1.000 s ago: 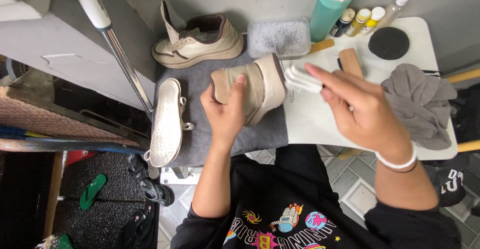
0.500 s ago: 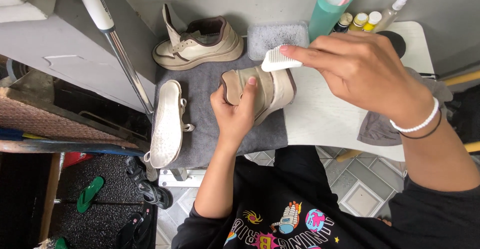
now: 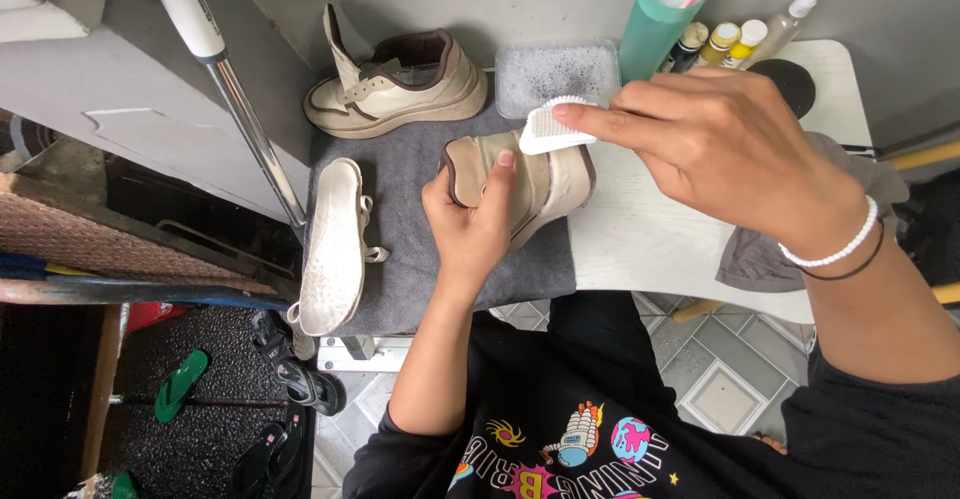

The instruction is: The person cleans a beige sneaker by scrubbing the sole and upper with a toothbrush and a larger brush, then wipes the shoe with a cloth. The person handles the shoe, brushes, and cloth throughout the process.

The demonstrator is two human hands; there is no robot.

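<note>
CHANGE: right hand (image 3: 720, 159) has carried white brush (image 3: 553, 126) onto beige shoe (image 3: 525, 174), previously raised above | GRIP: fingers closed on brush; left hand (image 3: 475, 221) clasps shoe, frame centre | SURFACE: grey fibrous mat (image 3: 400, 219), smooth white table (image 3: 650, 239)

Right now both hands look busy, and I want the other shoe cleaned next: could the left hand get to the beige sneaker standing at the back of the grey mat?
Probably yes. The left hand grips the shoe being brushed, so it must let go first; nothing lies between it and the beige sneaker.
</note>
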